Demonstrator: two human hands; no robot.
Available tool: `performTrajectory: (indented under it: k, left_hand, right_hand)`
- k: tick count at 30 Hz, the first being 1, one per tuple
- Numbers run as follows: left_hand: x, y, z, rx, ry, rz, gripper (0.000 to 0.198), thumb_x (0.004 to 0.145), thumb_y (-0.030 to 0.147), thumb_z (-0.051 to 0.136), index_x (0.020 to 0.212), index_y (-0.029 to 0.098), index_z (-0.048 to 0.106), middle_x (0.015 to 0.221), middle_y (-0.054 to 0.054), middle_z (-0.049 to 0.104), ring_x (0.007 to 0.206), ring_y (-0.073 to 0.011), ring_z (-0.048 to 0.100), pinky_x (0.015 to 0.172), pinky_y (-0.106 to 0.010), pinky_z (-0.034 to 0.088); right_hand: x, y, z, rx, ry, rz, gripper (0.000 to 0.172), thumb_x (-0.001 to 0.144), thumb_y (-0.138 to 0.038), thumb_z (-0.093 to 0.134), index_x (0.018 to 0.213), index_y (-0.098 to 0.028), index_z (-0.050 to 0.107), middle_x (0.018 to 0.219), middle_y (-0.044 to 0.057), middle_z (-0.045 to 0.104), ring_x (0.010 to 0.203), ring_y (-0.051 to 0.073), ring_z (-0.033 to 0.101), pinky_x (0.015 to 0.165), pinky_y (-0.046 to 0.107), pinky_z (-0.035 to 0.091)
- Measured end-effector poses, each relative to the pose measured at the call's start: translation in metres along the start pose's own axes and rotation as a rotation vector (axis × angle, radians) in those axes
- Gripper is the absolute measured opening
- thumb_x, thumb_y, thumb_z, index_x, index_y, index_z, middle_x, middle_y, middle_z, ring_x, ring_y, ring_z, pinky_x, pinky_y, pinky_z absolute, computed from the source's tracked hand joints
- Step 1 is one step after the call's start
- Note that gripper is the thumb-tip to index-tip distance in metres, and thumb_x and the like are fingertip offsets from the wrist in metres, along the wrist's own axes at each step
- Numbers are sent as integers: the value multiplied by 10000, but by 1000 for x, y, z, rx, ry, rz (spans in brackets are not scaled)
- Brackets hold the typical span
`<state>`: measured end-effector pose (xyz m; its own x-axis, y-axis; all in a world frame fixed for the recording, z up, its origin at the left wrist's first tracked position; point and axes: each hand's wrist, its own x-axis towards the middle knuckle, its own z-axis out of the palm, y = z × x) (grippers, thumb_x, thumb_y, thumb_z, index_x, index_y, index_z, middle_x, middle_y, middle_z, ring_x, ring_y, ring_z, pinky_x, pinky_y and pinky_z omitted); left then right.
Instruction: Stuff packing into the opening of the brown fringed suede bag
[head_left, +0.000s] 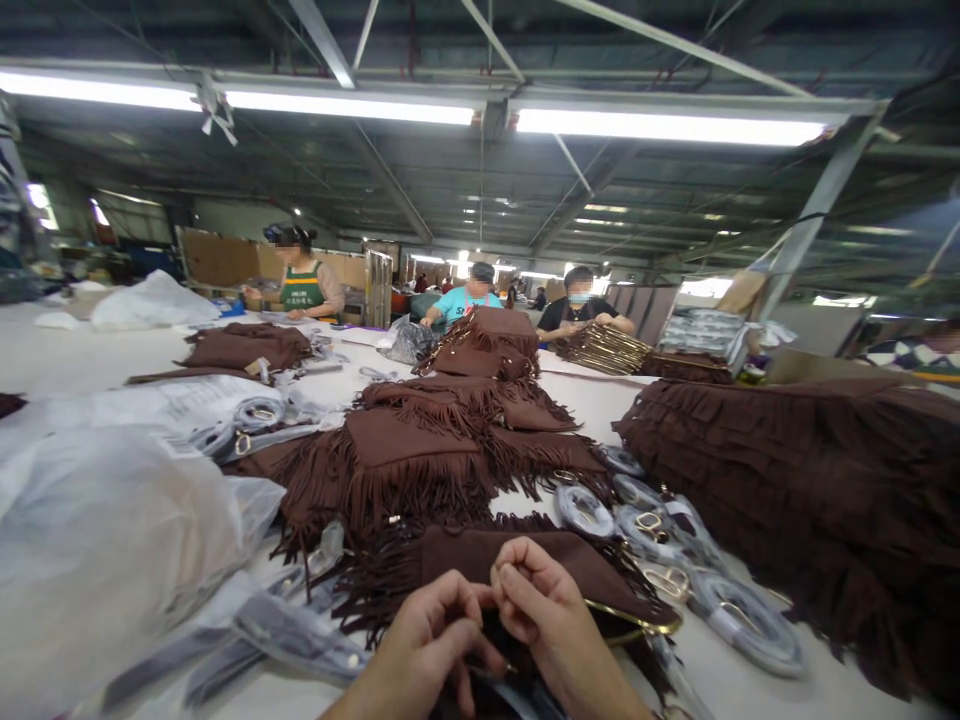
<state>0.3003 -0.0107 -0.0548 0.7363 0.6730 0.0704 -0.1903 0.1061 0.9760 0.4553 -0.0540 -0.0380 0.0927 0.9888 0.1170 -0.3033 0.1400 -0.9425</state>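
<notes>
My left hand (424,640) and my right hand (544,610) meet at the bottom centre, fingers pinched together on a brown fringed suede bag (525,560) lying on the white table (750,690). A gold metal frame edge (637,622) of that bag shows just right of my right hand. What my fingertips pinch is small and dark, partly hidden between the hands. Beyond lies a heap of the same brown fringed bags (405,460).
A tall stack of brown fringed pieces (810,480) fills the right. Coiled straps in clear bags (675,560) lie between. Plastic wrapping (97,530) covers the left. Three people (469,295) work at the table's far end near more stacks (247,345).
</notes>
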Motion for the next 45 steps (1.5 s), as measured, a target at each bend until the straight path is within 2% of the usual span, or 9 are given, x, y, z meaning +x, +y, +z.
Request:
performTrajectory:
  k: [7, 11, 13, 16, 21, 26, 31, 37, 45]
  left_hand:
    - [1, -4, 5, -37, -31, -29, 245, 778, 365, 676, 804, 165, 537, 782, -18, 638, 749, -156, 631, 690, -271, 511]
    - [0, -5, 7, 2, -33, -8, 211, 788, 342, 642, 776, 149, 559, 727, -33, 655, 660, -139, 600, 657, -261, 469]
    - [-1, -4, 7, 12, -6, -27, 200, 785, 335, 628, 786, 142, 576, 712, -38, 657, 656, -141, 594, 657, -263, 461]
    - [-1, -2, 8, 27, 3, -34, 192, 779, 333, 618, 784, 146, 571, 706, -34, 649, 653, -143, 592, 653, -265, 458]
    - [-2, -3, 9, 77, -15, 5, 193, 776, 326, 628, 753, 172, 514, 701, -2, 603, 656, -139, 584, 638, -253, 458]
    - [-4, -4, 11, 81, 17, 12, 229, 801, 347, 637, 736, 177, 499, 695, -2, 611, 656, -129, 591, 623, -230, 475]
    - [-1, -4, 7, -132, 79, -30, 408, 749, 518, 701, 776, 190, 459, 971, -76, 660, 625, -140, 644, 362, -157, 401]
    - [1, -5, 2, -70, 90, -98, 420, 748, 547, 683, 846, 189, 486, 574, 69, 541, 347, -44, 398, 318, -139, 306]
    - [-6, -7, 8, 103, 170, 69, 211, 821, 312, 610, 950, 191, 494, 591, 98, 450, 483, -60, 352, 452, -161, 266]
  right_hand:
    - [-4, -1, 2, 214, -112, -2, 303, 862, -486, 743, 882, -201, 644, 767, 2, 633, 617, 106, 548, 552, 202, 395]
    - [-10, -2, -22, 121, 54, -29, 395, 849, -596, 702, 948, -214, 689, 1067, 108, 689, 947, 228, 643, 546, 210, 452]
    - [-13, -3, -35, -96, 110, -25, 432, 856, -624, 672, 909, -196, 704, 909, 84, 695, 710, 167, 630, 440, 178, 348]
    - [-19, -2, -41, -366, 29, 37, 422, 839, -603, 693, 906, -187, 717, 659, -8, 612, 436, 79, 425, 406, 192, 279]
    - [-21, 9, -20, -388, -48, 27, 343, 822, -535, 724, 846, -193, 711, 696, -3, 616, 626, 163, 562, 587, 249, 460]
    - [-21, 16, -11, -306, 38, -55, 413, 838, -577, 705, 751, -180, 635, 630, -40, 514, 563, 112, 465, 528, 206, 395]
    - [-20, 12, -22, -242, 54, 48, 478, 829, -642, 687, 814, -167, 627, 645, -20, 612, 413, 51, 433, 403, 155, 286]
    - [-23, 13, -21, -360, -84, 45, 487, 865, -653, 633, 810, -170, 643, 669, 28, 672, 600, 150, 628, 592, 238, 509]
    - [-26, 18, -17, -507, -95, -45, 351, 943, -486, 578, 816, -176, 683, 657, 25, 683, 594, 167, 646, 596, 242, 512]
